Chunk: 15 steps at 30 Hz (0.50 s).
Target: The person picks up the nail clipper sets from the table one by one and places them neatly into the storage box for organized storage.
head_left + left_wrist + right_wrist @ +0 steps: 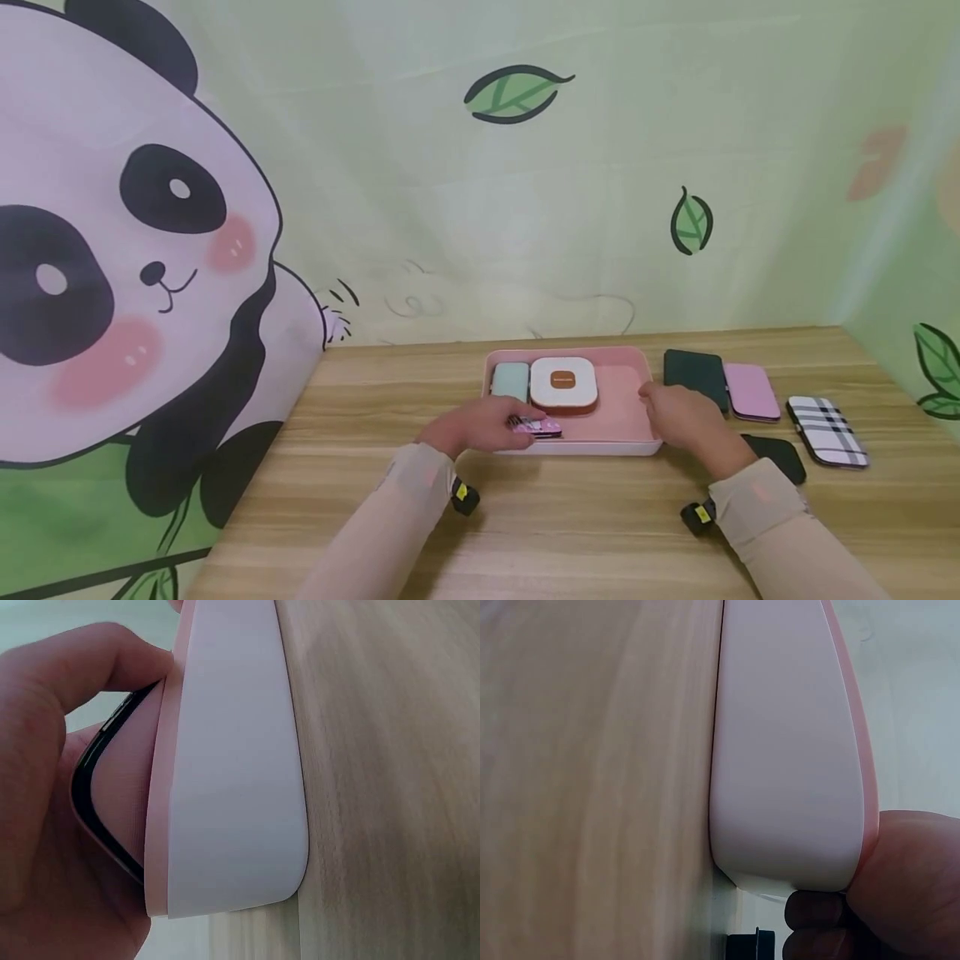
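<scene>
A pink tray with white outer sides [624, 396] stands on the wooden table. My left hand [487, 423] pinches a small flat pink patterned case [542, 428] at the tray's front left. In the left wrist view, the case [124, 776] has a dark rim and is tilted behind the tray wall [232, 765]; its lower part is hidden. My right hand [684, 418] grips the tray's right rim, thumb inside and fingers outside. Within the tray lie a pale blue case [511, 381] and a white-topped box with brown sides [546, 392].
Right of the tray lie a dark green case [693, 377], a pink case [752, 391], a plaid case [828, 430] and a black case [782, 457], partly behind my right forearm. A panda-printed cloth [420, 208] hangs along the table's back edge.
</scene>
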Each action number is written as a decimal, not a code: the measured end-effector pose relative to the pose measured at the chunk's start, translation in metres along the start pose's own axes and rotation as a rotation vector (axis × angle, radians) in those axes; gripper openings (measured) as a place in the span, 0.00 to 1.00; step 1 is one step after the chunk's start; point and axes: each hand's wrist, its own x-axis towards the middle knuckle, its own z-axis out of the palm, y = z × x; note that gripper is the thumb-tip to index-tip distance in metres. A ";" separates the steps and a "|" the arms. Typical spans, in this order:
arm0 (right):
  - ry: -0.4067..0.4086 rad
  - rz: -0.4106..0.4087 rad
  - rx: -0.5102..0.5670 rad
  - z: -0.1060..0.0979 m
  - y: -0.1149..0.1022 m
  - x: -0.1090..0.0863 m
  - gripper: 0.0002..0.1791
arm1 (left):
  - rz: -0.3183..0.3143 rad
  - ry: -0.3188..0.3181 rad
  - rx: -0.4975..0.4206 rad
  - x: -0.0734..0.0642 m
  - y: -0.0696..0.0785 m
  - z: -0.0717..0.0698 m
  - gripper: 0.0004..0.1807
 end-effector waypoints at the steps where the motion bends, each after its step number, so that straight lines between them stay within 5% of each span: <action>1: -0.001 0.002 0.004 0.000 0.000 0.000 0.21 | -0.009 -0.006 0.008 0.000 0.000 0.000 0.24; 10: -0.006 0.013 0.019 0.001 0.000 0.000 0.21 | -0.073 -0.032 -0.025 -0.003 0.004 0.002 0.25; 15: 0.001 0.006 0.015 0.001 -0.001 0.000 0.21 | -0.056 -0.051 -0.030 -0.003 0.005 0.001 0.25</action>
